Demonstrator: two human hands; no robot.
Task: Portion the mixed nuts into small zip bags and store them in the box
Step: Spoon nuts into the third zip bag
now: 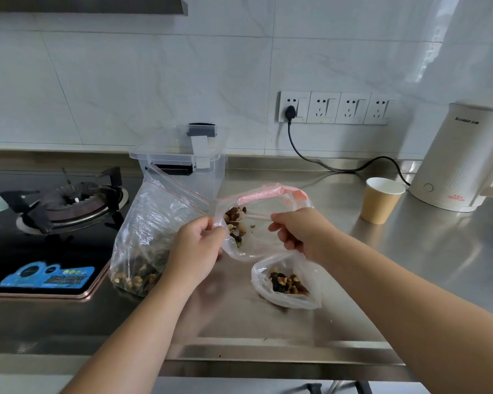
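Left hand (195, 245) pinches the open zip bag (256, 223) by its rim; right hand (299, 231) grips a spoon (256, 216) of nuts (235, 216) inside, above the surface (410, 265).

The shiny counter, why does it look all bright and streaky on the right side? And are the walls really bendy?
Head view: the steel counter mirrors light from the right, making pale streaks near the kettle; the wide-angle lens bows the wall tiles; the small zip bag looks slightly motion-blurred.
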